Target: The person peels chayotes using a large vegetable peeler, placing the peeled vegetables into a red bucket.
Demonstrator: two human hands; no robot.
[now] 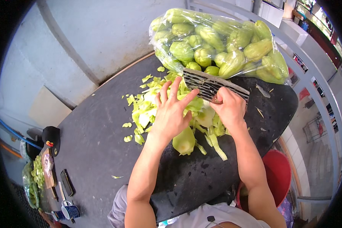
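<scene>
My left hand (172,114) is spread over a pile of green chayote peelings (144,111), its fingers apart. My right hand (229,107) is closed at a broad, flat, black-and-silver streaked object (208,84), with a small brown part showing at the fingertips; whether this is a blade is unclear. The object lies aslant between the pile and a clear plastic bag of whole chayotes (208,42). A peeled chayote (184,141) rests below my left hand. Another pale peeled chayote (205,115) sits between my hands, partly covered by peelings.
The dark table (97,136) bears a phone (67,182), a blue mug (71,211), a wooden cutting board (49,168), and a black cap (51,136) at the left. A red bucket (278,176) stands below the right edge. White railings (319,82) curve beyond it.
</scene>
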